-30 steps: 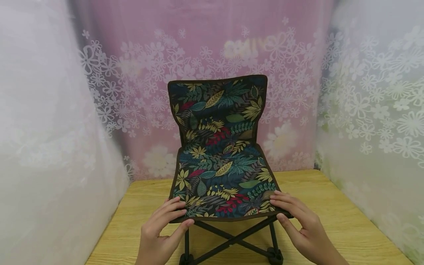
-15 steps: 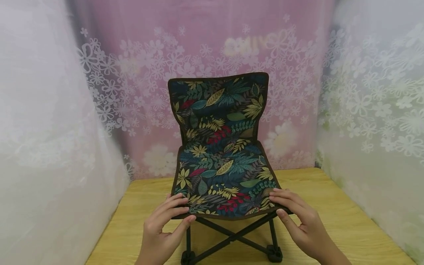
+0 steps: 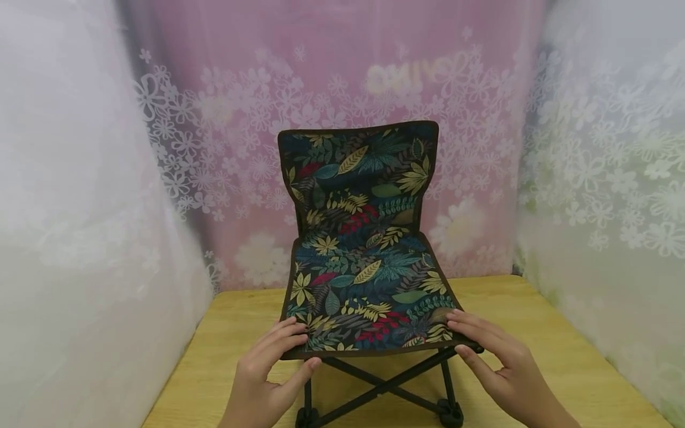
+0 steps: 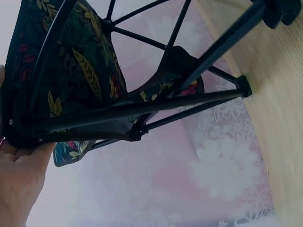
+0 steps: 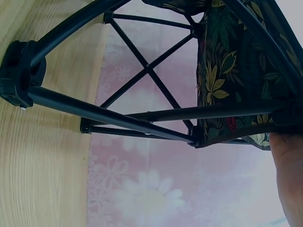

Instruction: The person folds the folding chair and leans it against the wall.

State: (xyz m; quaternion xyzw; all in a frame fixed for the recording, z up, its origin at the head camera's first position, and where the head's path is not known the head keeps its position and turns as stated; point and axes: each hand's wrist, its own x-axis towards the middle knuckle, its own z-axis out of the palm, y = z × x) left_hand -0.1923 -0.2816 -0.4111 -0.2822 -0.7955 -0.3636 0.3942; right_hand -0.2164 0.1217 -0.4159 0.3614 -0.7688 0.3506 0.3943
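A small folding chair (image 3: 369,279) with dark, leaf-patterned fabric and brown edging stands unfolded in the head view. Its black crossed legs (image 3: 379,390) show below the seat front. At the seat's front left corner, my left hand (image 3: 267,365) holds on, fingers lying over the top and thumb at the front edge. My right hand (image 3: 503,362) grips the front right corner in much the same way. Both wrist views look under the seat, where the black tubes (image 4: 128,109) and plastic feet (image 5: 21,73) appear. Each hand's fingertips are hidden there behind the corner.
The chair stands on a light wood-grain table (image 3: 235,333). A pink flowered curtain (image 3: 342,65) hangs behind it. Pale translucent sheets close in the left side (image 3: 80,208) and the right side (image 3: 605,178).
The head view shifts slightly, so chair, hands and curtain all appear a little further right and lower than half a second ago. Both hands keep their places on the seat corners.
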